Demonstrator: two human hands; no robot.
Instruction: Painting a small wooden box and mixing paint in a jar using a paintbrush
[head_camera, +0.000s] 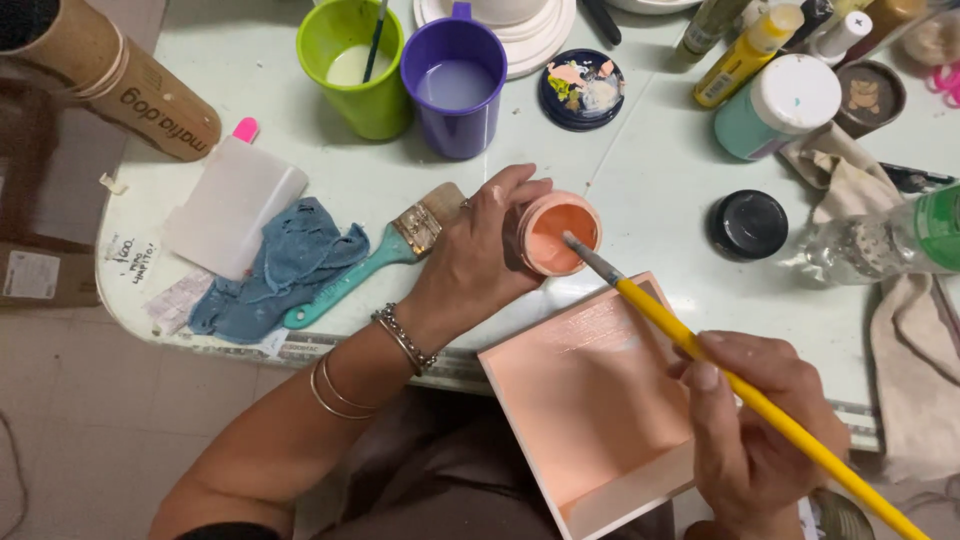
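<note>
My left hand (480, 250) grips a small open jar of peach paint (558, 234), tilted toward me over the pale green table (650, 180). My right hand (750, 420) holds a yellow-handled brush (740, 385); its bristle tip dips into the jar's mouth. Below the jar, a shallow square tray (590, 400) painted peach rests between my hands, leaning off the table's front edge toward my lap.
A wide teal-handled brush (370, 262) lies on a blue rag (285, 265). A green cup (355, 65) and a purple mug (455, 85) hold liquid. A black lid (748, 224), paint bottles, a teal jar (780, 108) and a plastic bottle (880, 240) crowd the right.
</note>
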